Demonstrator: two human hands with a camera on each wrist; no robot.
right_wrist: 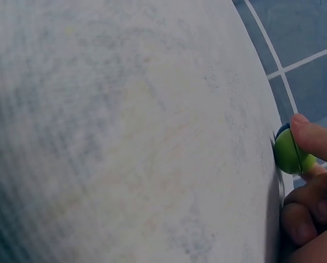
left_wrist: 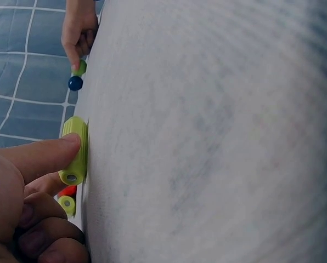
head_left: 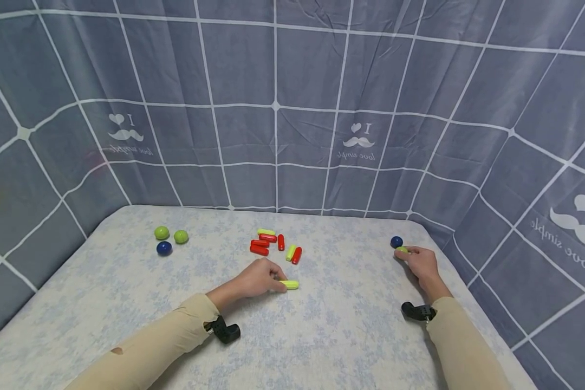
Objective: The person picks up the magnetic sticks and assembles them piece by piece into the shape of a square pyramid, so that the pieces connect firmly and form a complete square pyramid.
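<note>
- Yellow-green plastic capsule (head_left: 290, 284), ribbed along its side and open at the end per the left wrist view (left_wrist: 74, 150); likely light, stiff and hollow, prone to roll across its length on the cloth.
- Lies flat on the pale flowered tablecloth (head_left: 322, 336), in front of the centre pile, long axis left to right across the table, far end pointing toward the right side.
- Pinched at its near end by the left hand (head_left: 258, 279), forefinger (left_wrist: 43, 156) laid on the ribbed side, remaining fingers curled underneath.
- Best taken across the middle of the ribbed barrel, finger and thumb on opposite sides; ribs probably give grip, smooth rounded ends would slip.
- Green ball (head_left: 402, 249) near the table's right edge, touching or just beside a dark blue ball (head_left: 396, 241); smooth, hard-looking, seamed round the middle in the right wrist view (right_wrist: 289, 152), so likely slippery and quick to roll; no long axis.
- Held against the cloth by the right hand (head_left: 421, 264), fingertip (right_wrist: 311, 137) on top, other fingers curled close below.
- Elsewhere: a pile of red and yellow-green capsules (head_left: 275, 245) mid-table, lying at mixed angles; two green balls and one blue ball (head_left: 170, 239) well apart at the left.
</note>
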